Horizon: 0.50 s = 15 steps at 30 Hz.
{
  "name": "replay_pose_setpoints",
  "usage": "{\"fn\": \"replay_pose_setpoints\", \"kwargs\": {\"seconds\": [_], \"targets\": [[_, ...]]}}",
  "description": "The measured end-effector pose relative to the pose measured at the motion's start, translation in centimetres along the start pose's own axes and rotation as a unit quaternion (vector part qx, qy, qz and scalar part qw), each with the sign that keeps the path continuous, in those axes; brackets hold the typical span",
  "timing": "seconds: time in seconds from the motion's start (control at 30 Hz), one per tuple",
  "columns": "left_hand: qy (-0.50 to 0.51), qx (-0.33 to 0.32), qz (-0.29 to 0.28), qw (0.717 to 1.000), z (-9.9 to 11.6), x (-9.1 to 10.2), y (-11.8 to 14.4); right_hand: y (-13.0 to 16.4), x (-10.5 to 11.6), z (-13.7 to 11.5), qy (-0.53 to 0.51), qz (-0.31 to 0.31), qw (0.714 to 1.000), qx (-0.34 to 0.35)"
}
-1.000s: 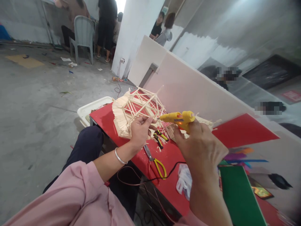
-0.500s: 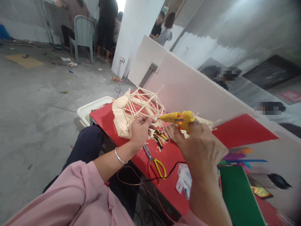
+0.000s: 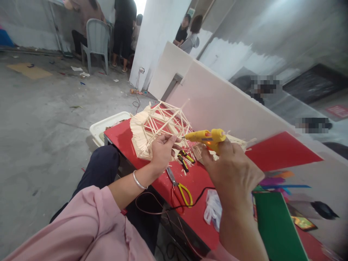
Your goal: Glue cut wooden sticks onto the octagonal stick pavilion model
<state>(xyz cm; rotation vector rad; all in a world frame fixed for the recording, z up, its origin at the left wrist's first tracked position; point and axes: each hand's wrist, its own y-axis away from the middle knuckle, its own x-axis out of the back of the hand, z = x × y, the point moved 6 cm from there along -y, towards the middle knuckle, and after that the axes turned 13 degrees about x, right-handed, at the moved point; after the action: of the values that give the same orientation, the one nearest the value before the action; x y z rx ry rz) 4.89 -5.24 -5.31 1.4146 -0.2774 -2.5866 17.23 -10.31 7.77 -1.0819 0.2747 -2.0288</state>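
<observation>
Glue gun (image 3: 204, 137) nozzle seemingly touches pinched stick (image 3: 178, 137).

glossy yellow plastic glue gun (image 3: 206, 137); pale matt wooden stick model (image 3: 157, 125).

A yellow hot-glue gun (image 3: 206, 137) is being held up above the red table (image 3: 152, 181), lying almost level, its tapered nozzle pointing toward nine o'clock and an orange light glowing on its body near the grip. The nozzle tip is sitting right at the end of a thin pale stick (image 3: 174, 138), which is being pinched just to its nine o'clock side. At about ten o'clock from the gun, a stick model (image 3: 156, 127) is resting on the table: an open frame of crossing pale sticks, with a fringe of short sticks packed side by side along its near curved edge.
</observation>
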Motion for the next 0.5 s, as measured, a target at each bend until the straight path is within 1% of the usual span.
{"fn": "replay_pose_setpoints", "kwargs": {"seconds": [0.33,0.5], "targets": [[-0.012,0.003,0.000,1.000,0.06,0.00,0.05,0.07,-0.11,0.10,-0.001,0.011,1.000,0.002],[-0.009,0.002,0.002,1.000,0.03,0.06,0.02,0.04,0.03,0.11,-0.018,0.004,1.000,0.000]]}}
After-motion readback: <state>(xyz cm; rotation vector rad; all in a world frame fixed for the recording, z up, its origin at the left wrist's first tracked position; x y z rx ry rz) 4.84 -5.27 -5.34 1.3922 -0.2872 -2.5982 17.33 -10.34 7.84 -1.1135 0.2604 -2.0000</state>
